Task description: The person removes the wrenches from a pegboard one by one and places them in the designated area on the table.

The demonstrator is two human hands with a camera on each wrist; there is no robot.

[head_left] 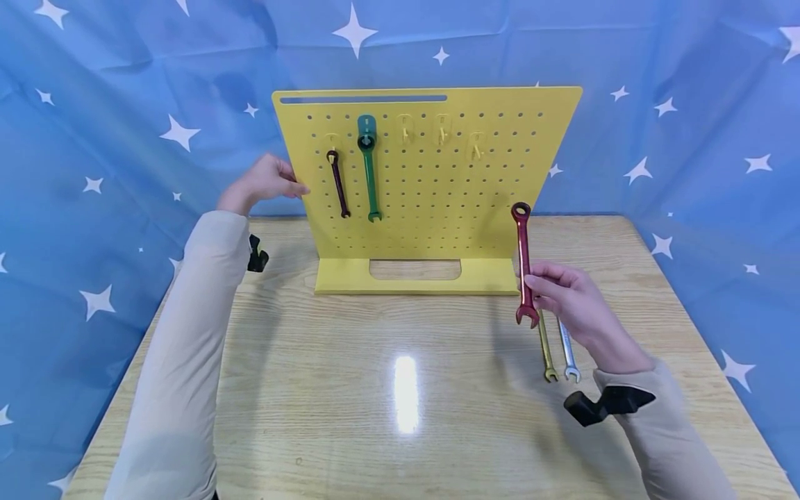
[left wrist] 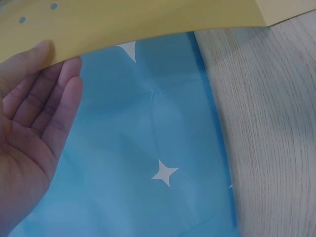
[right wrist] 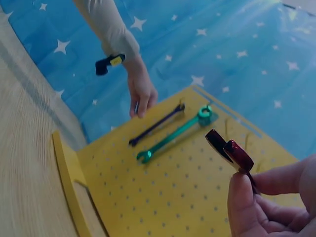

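My left hand (head_left: 267, 182) grips the left edge of a yellow pegboard (head_left: 431, 208), thumb on its front and fingers behind, as the left wrist view shows. In front of the board's lower right corner, my right hand (head_left: 571, 305) pinches a red combination wrench (head_left: 523, 260) by its lower shaft, ring end up and open end down. A dark purple wrench (head_left: 339, 184) and a green wrench (head_left: 371, 177) hang from hooks on the board's left half. A gold wrench (head_left: 546, 347) and a silver wrench (head_left: 567, 351) lie on the table, their upper ends hidden by my right hand.
Three hooks without wrenches, among them a yellow hook (head_left: 405, 132), stand out from the board's upper middle. The board's base sits on a wooden table (head_left: 350, 389) in front of a blue star-patterned cloth (head_left: 625, 83). Each wrist wears a black camera mount (head_left: 609, 405).
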